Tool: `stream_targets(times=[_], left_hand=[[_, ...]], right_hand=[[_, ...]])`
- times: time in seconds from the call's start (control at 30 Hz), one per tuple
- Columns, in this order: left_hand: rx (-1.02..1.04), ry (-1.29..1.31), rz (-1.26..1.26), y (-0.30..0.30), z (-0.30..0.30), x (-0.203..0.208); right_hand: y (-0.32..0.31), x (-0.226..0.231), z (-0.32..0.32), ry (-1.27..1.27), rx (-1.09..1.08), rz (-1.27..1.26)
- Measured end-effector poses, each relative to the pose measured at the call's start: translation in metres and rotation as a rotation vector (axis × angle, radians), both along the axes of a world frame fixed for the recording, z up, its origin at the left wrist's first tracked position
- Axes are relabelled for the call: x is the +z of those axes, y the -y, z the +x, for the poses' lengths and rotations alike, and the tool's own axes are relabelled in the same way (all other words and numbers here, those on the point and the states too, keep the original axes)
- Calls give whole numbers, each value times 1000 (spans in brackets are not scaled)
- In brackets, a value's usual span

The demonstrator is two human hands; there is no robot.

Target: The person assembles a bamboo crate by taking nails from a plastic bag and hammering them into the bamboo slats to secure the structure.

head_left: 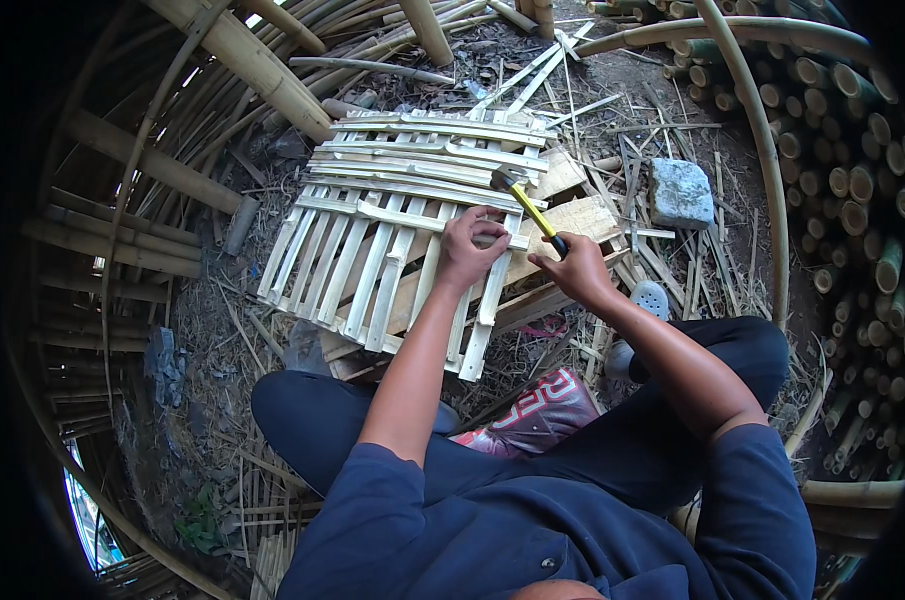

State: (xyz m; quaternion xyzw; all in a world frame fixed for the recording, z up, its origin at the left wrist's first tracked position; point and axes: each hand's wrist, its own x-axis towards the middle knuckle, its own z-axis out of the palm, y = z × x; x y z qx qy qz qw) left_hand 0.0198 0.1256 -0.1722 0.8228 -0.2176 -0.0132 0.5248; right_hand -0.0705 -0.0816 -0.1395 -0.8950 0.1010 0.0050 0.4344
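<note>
Two hands work over a bamboo slat panel [373,240] lying on the littered ground in front of the seated person. At far left, stacked bamboo poles [143,170] curve with the lens into a dark rim, and their ends are lost there. The panel's left edge lies free over bare dirt and scraps, while its lower right corner overhangs wooden boards [573,220] that are mostly covered by the slats. The left hand [470,250] rests on the panel near its right side, fingers curled together and pinched at the tips over a crosswise strip; whatever they pinch is too small to make out. Just to the right, the right hand [576,270] is clamped around the dark grip of a yellow-handled hammer [528,205], whose metal head lies above the upper slats; whether it touches them cannot be told. Below, a red printed bag [543,405] is partly hidden between the knees. Further right sit a grey stone block [681,192] on open ground and cut bamboo ends [853,170], piled and fading at the rim.
</note>
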Motion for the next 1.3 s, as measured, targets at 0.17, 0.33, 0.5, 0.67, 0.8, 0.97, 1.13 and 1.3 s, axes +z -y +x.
stream_targets(times=[0.17, 0.33, 0.5, 0.67, 0.8, 0.97, 1.13, 1.3], left_hand=[[-17, 80, 45, -5, 3, -6], [5, 71, 68, -1, 0, 0], [13, 115, 90, -2, -2, 2], [38, 195, 95, -1, 1, -1], [62, 226, 102, 2, 2, 0], [110, 206, 105, 4, 3, -7], [110, 189, 101, 3, 1, -4], [44, 208, 96, 7, -1, 6]], right_hand=[[-11, -3, 9, -14, -5, 21], [-13, -4, 17, -27, 0, 26], [-13, -10, 19, -45, 2, 69], [-14, -14, 21, 3, -13, 7], [-16, -7, 22, -24, -38, -5], [-16, -5, 24, -33, -62, -16], [-18, 7, 23, -125, -70, 25], [-14, 6, 21, -114, -74, 25]])
